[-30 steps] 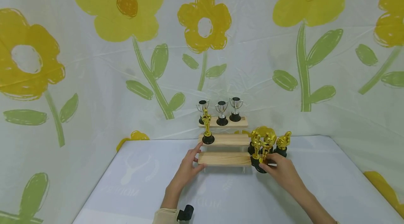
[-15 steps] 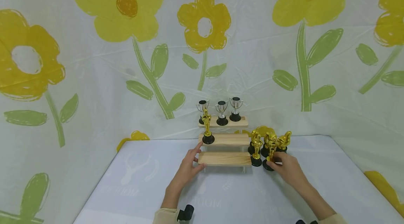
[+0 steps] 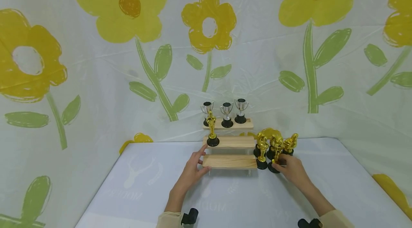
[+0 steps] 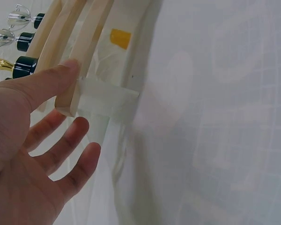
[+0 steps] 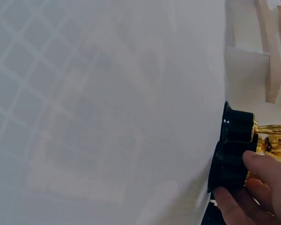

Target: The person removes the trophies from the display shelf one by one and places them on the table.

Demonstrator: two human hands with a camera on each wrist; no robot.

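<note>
My left hand (image 3: 191, 171) touches the left ends of the wooden tiered shelf (image 3: 228, 162), with its fingers spread. In the left wrist view, the thumb of my left hand (image 4: 37, 140) lies against a shelf end (image 4: 68, 101). My right hand (image 3: 294, 172) pinches a gold figurine trophy (image 3: 276, 153) low down, near its black base. The right wrist view shows my right hand (image 5: 264, 187) at that black base (image 5: 229, 164), close beside another base (image 5: 239, 125). One gold figurine (image 3: 211, 128) stands at the left of the middle tier.
Three silver cups (image 3: 226, 110) stand on the top tier. Right of the shelf, several gold figurines (image 3: 262, 147) are grouped closely on the white table (image 3: 145, 181). A flower-printed cloth (image 3: 251, 60) hangs behind.
My right hand has moved slightly right with the figurine, opening a gap between it and the figurine nearest the shelf. My left hand has stayed in place.
</note>
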